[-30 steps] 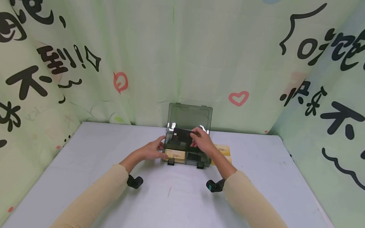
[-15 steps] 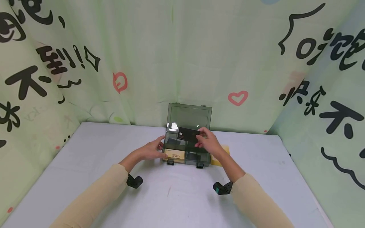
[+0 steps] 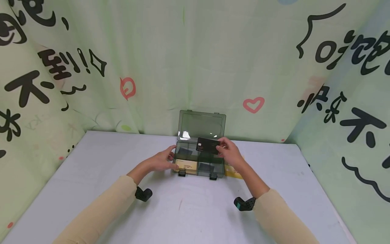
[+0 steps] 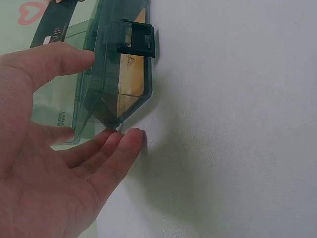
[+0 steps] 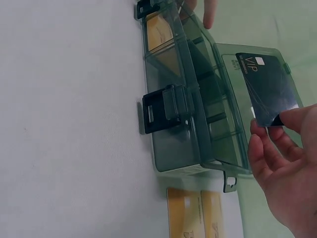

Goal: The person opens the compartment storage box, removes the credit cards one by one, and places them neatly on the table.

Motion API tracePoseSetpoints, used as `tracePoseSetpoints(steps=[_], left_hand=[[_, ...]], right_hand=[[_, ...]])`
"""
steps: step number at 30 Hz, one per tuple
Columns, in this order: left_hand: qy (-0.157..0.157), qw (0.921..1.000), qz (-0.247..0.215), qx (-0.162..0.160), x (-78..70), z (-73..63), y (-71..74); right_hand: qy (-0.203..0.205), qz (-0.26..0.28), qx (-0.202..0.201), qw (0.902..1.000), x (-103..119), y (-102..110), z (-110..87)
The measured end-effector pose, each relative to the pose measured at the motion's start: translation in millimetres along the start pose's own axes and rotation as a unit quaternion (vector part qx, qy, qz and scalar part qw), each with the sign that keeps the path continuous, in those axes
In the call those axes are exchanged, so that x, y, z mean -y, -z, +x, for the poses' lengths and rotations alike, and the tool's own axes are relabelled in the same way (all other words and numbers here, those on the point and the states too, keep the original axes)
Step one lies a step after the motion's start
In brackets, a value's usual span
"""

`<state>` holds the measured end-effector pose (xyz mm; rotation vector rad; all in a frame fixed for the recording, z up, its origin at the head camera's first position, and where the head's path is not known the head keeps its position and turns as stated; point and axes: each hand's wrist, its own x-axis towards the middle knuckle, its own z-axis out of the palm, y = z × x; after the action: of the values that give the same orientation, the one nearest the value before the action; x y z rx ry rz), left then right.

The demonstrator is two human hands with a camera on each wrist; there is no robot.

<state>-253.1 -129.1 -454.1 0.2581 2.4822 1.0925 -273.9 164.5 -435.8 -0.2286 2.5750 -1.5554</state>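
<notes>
A clear grey-green plastic box (image 3: pixel 199 158) with compartments stands on the table, its lid (image 3: pixel 201 124) raised at the back. My right hand (image 3: pixel 230 152) pinches a black VIP card (image 3: pixel 207 145) by its right end, above the back right compartment. My left hand (image 3: pixel 160 160) rests against the box's left end, thumb (image 4: pixel 74 58) by the front rim, other fingers spread along the end wall. Yellow cards (image 3: pixel 186 165) lie in the front left compartment. Something dark and flat (image 3: pixel 185 151) lies in the back left one, and the front right one looks dark too.
More yellow cards (image 5: pixel 185 213) lie on the table by the box's right end, partly behind my right arm in the head view. Two dark latches (image 3: pixel 213 176) hang at the box's front. A printed curtain (image 3: pixel 158 67) rises behind the white table (image 3: pixel 182 217).
My right hand has moved to the right with the black VIP card, from over the back left compartment to over the back right one. My left hand and the box stay put.
</notes>
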Motion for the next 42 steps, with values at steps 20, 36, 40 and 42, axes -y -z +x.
tracePoseSetpoints(steps=[20,36,40,42], left_hand=[[0.004,1.0000,-0.001,0.000,0.3,1.9,-0.5],[-0.003,1.0000,-0.006,0.004,0.1,1.0,-0.8],[-0.005,0.9999,-0.009,0.005,1.6,2.0,-1.1],[-0.004,0.9999,-0.009,0.006,1.6,2.2,-1.0]], right_hand=[[0.000,-0.013,-0.036,0.9993,-17.8,30.6,-13.2],[-0.029,-0.073,-0.063,0.9949,-35.5,62.1,-26.1],[-0.031,-0.083,-0.070,0.9936,-38.7,68.6,-29.2],[-0.034,-0.085,-0.074,0.9931,-40.8,72.1,-31.0]])
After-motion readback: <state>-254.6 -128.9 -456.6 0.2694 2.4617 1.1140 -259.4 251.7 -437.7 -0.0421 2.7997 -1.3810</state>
